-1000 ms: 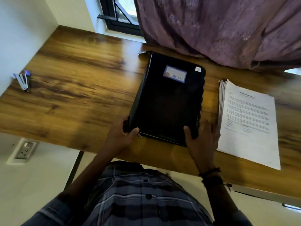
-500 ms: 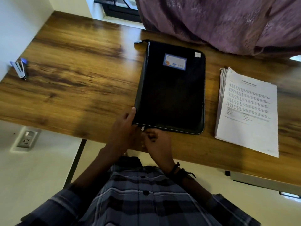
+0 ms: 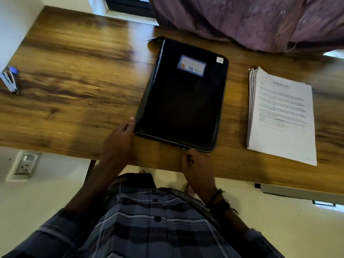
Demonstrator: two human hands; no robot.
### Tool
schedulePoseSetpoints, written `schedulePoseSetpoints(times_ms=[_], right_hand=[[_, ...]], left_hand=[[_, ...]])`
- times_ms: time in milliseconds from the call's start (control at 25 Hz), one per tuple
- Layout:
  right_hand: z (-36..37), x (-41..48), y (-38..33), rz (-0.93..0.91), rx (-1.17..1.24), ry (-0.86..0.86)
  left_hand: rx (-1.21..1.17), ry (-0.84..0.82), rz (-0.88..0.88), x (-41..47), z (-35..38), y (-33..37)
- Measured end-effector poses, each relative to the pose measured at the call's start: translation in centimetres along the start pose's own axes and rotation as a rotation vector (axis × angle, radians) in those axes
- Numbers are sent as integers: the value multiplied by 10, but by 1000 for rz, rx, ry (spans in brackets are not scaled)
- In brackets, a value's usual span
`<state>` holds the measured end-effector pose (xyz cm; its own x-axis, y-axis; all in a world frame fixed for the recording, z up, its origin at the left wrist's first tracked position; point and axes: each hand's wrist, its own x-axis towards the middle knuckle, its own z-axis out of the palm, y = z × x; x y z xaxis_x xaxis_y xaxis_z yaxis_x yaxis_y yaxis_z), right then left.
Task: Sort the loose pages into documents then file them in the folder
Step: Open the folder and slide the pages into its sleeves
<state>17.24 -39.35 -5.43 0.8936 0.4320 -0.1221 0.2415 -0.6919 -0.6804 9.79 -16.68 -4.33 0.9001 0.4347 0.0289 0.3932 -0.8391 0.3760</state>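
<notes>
A black zip folder (image 3: 182, 97) with a blue label lies flat in the middle of the wooden desk (image 3: 74, 90). My left hand (image 3: 119, 138) holds its near left corner, fingers against the edge. At the folder's near edge, towards the right corner, my right hand (image 3: 197, 164) pinches the small zip pull (image 3: 184, 148). A stack of white printed pages (image 3: 281, 118) rests on the desk to the right of the folder, apart from it.
A blue and silver stapler (image 3: 10, 80) lies at the desk's far left. A purple curtain (image 3: 251, 21) hangs over the desk's back edge. Below the desk on the left is a wall socket (image 3: 26, 164).
My right hand left the folder's near right corner, took the zip pull near the left corner, and has drawn it rightwards along the near edge. My left hand stayed at the left corner.
</notes>
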Motion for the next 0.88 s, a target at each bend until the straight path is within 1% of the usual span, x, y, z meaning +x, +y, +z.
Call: schedulePoseSetpoints(times_ms=[80, 120, 200, 240, 280, 320, 400, 480, 560, 680, 760, 880], right_hand=[[-22, -10, 19, 28, -60, 9], [-31, -12, 25, 13, -70, -1], [-41, -10, 30, -72, -90, -64], [-42, -7, 31, -121, -95, -111], [-41, -3, 31, -161, -96, -155], [-40, 0, 30, -203, -97, -191], [-37, 3, 26, -279, -97, -238], [-38, 5, 23, -317, -94, -240], [-48, 16, 31, -305, -78, -189], [-68, 51, 50, -298, -134, -91], [-80, 92, 57, -312, -171, -33], [-103, 169, 58, -258, -162, 93]], left_hand=[[37, 1, -31, 0, -7, -25], [53, 9, -33, -1, -9, -33], [89, 87, -5, -6, -11, -37], [99, 130, 38, -7, -12, -30], [97, 126, 107, -5, -11, -18], [105, 73, 202, -1, -7, -3], [200, -61, 410, 8, 15, 28], [306, -128, 521, 15, 38, 49], [351, -131, 577, 18, 50, 54], [368, -61, 661, 16, 52, 49], [346, -5, 694, 13, 49, 46], [309, -1, 726, 7, 36, 35]])
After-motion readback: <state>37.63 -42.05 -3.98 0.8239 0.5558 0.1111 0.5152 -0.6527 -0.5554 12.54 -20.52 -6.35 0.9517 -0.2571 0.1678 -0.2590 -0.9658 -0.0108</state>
